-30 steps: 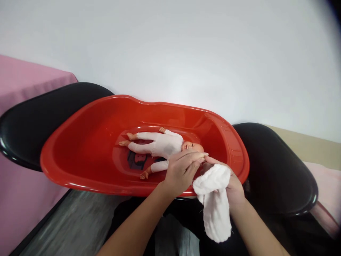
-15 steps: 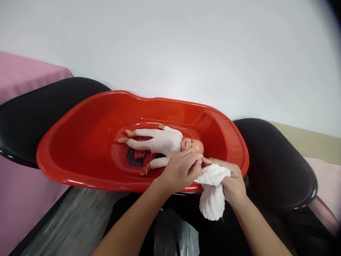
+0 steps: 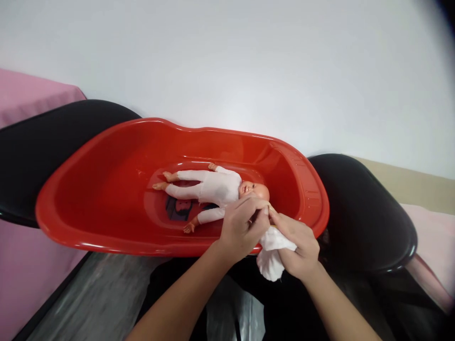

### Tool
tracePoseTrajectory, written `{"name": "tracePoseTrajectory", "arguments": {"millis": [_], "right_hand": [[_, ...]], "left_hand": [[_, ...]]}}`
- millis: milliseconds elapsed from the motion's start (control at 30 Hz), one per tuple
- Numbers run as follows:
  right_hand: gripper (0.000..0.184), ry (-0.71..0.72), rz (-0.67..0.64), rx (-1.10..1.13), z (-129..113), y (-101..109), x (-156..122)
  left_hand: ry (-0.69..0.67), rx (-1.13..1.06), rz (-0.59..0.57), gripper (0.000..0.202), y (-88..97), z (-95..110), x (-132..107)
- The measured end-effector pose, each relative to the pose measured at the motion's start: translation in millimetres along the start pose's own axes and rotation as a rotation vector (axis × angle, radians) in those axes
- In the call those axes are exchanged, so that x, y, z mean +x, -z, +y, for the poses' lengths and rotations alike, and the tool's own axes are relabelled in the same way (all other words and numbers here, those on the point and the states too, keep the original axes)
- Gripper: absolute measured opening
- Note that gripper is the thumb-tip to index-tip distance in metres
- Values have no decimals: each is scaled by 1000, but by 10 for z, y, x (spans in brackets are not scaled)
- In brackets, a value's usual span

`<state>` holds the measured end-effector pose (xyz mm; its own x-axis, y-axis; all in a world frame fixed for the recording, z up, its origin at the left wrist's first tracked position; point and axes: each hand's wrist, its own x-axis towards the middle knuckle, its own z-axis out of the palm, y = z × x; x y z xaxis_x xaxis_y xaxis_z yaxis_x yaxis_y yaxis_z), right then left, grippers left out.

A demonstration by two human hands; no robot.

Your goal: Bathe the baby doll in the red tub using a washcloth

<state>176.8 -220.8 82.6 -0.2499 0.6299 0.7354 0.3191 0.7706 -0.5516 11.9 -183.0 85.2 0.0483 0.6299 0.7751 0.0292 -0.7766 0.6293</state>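
Note:
A baby doll (image 3: 218,185) in a white body suit lies on its back in the red baby bathtub (image 3: 88,241), its head toward the right. Over the near rim, by the doll's head, my two hands meet at the fingertips. My left hand (image 3: 245,225) is closed in a pinch, but its fingers hide what they hold. My right hand (image 3: 300,244) is closed on a crumpled white cloth (image 3: 273,258), which hangs down in front of the tub's near side. Part of the doll's head is covered by my left hand.
A black chair seat (image 3: 64,151) stands under the tub's left end, another black seat (image 3: 366,213) at its right. Pink cloth (image 3: 39,279) covers a surface on the left, paler pink cloth (image 3: 430,237) one on the right. A white wall (image 3: 227,61) rises behind.
My right hand has moved left and closer to my left hand, bringing the white cloth with it. The view has shifted slightly. The doll lies as before.

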Motion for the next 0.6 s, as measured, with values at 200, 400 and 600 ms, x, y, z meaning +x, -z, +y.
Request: {"name": "tracePoseTrajectory", "arguments": {"millis": [200, 400, 600], "right_hand": [[48, -327, 130, 319, -112, -32, -64], [30, -664, 233, 632, -138, -27, -154], [31, -779, 286, 838, -148, -21, -263]], "left_hand": [[22, -127, -21, 19, -18, 56, -48], [29, -153, -4, 17, -19, 84, -74], [56, -188, 7, 21, -29, 111, -90]]}}
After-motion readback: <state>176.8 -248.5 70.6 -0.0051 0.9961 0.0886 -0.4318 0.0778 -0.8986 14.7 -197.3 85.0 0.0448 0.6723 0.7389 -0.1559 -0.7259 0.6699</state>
